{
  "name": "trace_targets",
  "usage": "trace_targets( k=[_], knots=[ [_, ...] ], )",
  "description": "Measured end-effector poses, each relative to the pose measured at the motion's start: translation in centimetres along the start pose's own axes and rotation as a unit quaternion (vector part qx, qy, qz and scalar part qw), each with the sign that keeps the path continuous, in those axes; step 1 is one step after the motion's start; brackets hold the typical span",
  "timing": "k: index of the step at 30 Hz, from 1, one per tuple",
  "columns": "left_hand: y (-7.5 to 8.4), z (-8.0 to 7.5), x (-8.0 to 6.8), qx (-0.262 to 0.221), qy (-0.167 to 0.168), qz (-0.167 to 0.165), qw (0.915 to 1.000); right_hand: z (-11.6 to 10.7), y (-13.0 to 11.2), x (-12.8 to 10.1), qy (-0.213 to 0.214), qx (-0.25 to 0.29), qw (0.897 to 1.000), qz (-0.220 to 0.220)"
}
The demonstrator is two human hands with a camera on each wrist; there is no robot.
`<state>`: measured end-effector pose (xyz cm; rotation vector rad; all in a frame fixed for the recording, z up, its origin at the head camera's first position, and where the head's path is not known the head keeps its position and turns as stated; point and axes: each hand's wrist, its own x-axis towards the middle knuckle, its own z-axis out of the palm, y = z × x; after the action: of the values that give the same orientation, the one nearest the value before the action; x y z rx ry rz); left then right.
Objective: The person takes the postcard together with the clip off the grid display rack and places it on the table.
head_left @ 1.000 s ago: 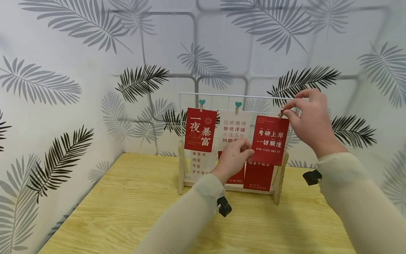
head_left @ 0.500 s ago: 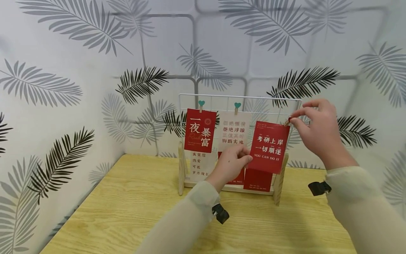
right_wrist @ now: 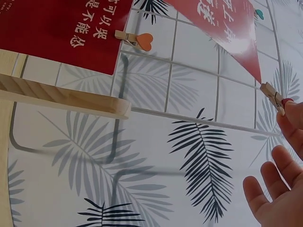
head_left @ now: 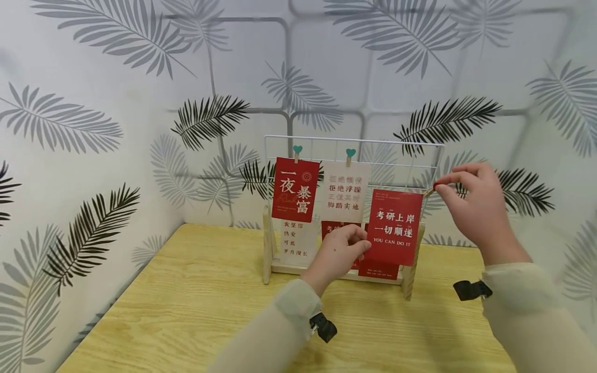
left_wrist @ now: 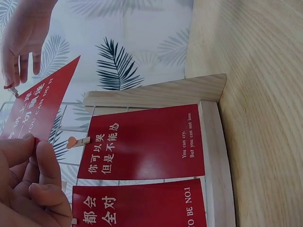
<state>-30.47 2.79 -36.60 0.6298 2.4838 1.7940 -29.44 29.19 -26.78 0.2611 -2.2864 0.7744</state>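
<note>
My left hand (head_left: 337,254) pinches the left edge of a red card (head_left: 394,248) printed with white characters and "YOU CAN DO IT". At the card's upper right corner, my right hand (head_left: 480,212) pinches a small wooden clothespin (right_wrist: 272,97) with a red end. In the right wrist view the clothespin's tip meets the card corner. The card stands out in front of a white wire grid rack (head_left: 354,140) with wooden legs, apart from the grid in the left wrist view. It partly covers a lower red card (left_wrist: 147,142) hung by an orange-heart clothespin (right_wrist: 142,42).
On the rack's upper row hang a red card (head_left: 295,191) and a pale card (head_left: 346,189), each under a teal-heart clothespin. Below them are another pale card (head_left: 298,246) and a red card (left_wrist: 147,203). The rack stands on a wood-grain table (head_left: 186,311) before a leaf-patterned wall.
The red card has moved down and slightly left, away from the rack's top. My right hand has shifted right and down with the clothespin; the left hand followed the card slightly down.
</note>
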Motion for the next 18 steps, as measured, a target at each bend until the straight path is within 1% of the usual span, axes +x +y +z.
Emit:
trace_targets(
  k=[12, 18],
  knots=[
    [-0.9, 1.1, -0.5, -0.006, -0.007, -0.007, 0.9999, -0.5, 1.5, -1.7, -0.008, -0.004, 0.999, 0.037],
    [-2.0, 1.3, -1.0, -0.007, -0.011, -0.008, 0.9999, 0.4, 2.7, -2.7, -0.020, 0.006, 0.998, 0.055]
  ],
)
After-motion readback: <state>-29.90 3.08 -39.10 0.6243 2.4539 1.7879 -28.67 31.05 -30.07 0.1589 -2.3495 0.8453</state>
